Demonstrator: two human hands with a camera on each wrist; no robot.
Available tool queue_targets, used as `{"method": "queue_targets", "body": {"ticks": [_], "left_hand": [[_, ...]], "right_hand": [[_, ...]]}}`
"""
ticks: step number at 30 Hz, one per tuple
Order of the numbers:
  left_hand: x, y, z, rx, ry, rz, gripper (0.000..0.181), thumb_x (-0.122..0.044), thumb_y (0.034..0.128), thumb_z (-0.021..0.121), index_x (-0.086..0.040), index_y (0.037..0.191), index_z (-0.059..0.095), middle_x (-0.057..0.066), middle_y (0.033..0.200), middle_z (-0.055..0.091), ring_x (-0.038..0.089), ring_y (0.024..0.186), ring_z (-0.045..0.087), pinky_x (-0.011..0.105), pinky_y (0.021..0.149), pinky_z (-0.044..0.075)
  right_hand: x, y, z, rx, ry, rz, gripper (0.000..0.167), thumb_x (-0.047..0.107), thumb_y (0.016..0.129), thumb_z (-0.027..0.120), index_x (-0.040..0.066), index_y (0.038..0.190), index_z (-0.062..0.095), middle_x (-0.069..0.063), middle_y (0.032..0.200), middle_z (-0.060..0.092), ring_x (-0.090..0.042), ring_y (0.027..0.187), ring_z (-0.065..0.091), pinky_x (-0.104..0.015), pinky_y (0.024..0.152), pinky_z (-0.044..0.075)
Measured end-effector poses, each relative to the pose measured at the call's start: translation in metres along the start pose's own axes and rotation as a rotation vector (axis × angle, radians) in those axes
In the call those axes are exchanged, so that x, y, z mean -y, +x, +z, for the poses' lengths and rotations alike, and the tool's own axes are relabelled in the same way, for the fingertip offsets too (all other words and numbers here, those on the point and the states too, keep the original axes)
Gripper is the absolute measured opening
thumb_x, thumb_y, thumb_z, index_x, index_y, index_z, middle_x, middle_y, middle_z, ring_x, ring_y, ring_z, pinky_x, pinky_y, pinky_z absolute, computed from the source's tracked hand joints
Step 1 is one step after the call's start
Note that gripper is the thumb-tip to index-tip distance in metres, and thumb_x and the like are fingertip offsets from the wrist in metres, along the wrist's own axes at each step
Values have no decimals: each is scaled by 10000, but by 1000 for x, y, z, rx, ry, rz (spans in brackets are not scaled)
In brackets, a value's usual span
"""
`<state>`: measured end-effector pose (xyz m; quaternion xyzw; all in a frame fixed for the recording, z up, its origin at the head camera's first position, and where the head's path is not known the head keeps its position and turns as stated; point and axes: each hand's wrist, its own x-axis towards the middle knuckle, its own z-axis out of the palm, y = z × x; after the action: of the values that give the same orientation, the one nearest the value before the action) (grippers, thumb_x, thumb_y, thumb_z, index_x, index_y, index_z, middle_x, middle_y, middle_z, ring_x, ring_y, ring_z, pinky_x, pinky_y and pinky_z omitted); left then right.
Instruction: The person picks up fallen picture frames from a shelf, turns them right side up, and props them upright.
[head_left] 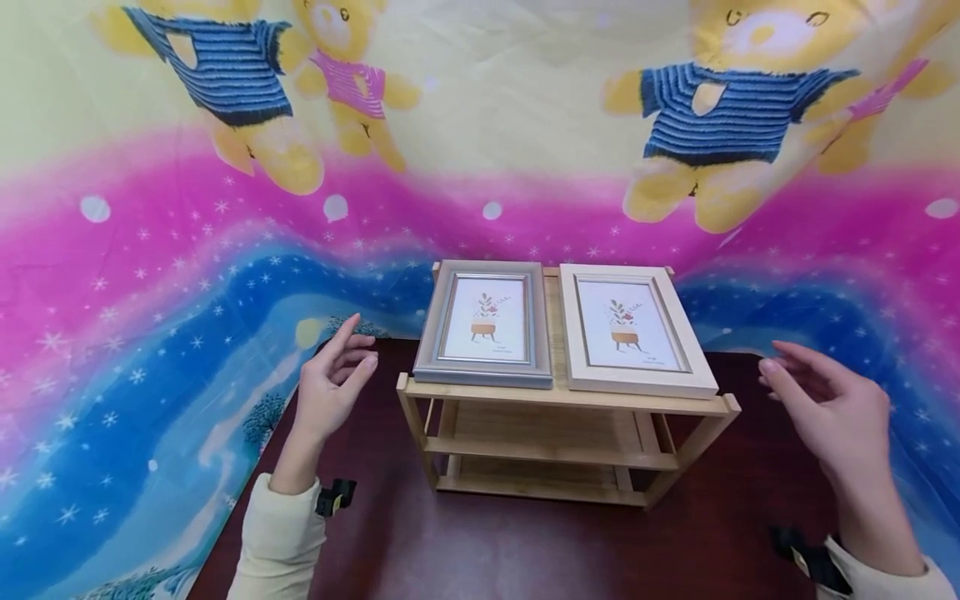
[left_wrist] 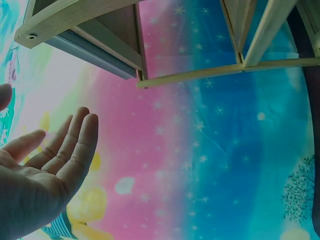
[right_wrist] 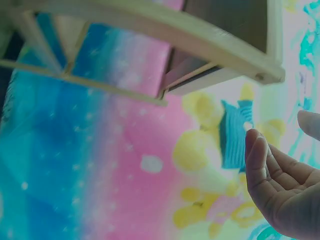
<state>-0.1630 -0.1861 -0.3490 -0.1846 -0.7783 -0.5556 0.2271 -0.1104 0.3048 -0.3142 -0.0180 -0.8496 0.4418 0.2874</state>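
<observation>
Two picture frames lie side by side on the top shelf of a light wooden rack (head_left: pixel 547 454). The left one is a grey picture frame (head_left: pixel 431 346); to its right lies a cream-white picture frame (head_left: pixel 697 358). Both show the same print of a potted plant. My left hand (head_left: pixel 330 387) hovers to the left of the rack, apart from it, fingers loosely extended and holding nothing. On the other side, my right hand (head_left: pixel 843 408) is in the air with relaxed, slightly bent fingers, also holding nothing. Each wrist view shows its hand beside the rack's end.
The rack stands on a dark red-brown table (head_left: pixel 487 554), with lower shelves beneath the top one. Behind and around hangs a colourful cloth (head_left: pixel 517 133) printed with teddy bears and snowflakes. A dark strap sits on each wrist.
</observation>
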Motion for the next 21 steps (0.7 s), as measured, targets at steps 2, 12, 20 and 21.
{"method": "queue_targets", "body": {"ticks": [2,12,20,21], "left_hand": [[0,5,1,5,-10,-27,571,62,839,570,-50,1372,396,211,1095,571,18,894,577,150,726,482],[-12,23,3,54,1,-154,538,-128,895,573,-120,1395,375,183,1082,583,79,883,603,240,700,520],[-18,37,9,163,-30,-253,582,-166,909,557,-164,1430,299,195,1123,579,311,947,596,381,713,525],[-18,39,10,179,-40,-268,586,-168,910,555,-160,1433,291,201,1126,577,324,947,595,380,710,526]], "right_hand": [[7,4,3,18,29,-14,347,93,827,655,53,1170,620,247,770,610,86,634,594,-53,600,435],[42,23,31,113,52,-67,349,148,841,648,12,1160,613,272,819,599,53,660,604,-54,650,429],[63,29,63,216,133,-31,407,229,862,625,-7,1190,585,42,891,660,-32,676,635,-134,622,480],[65,29,67,241,148,-21,420,238,863,623,-8,1200,577,5,921,661,-46,691,642,-145,625,487]]}}
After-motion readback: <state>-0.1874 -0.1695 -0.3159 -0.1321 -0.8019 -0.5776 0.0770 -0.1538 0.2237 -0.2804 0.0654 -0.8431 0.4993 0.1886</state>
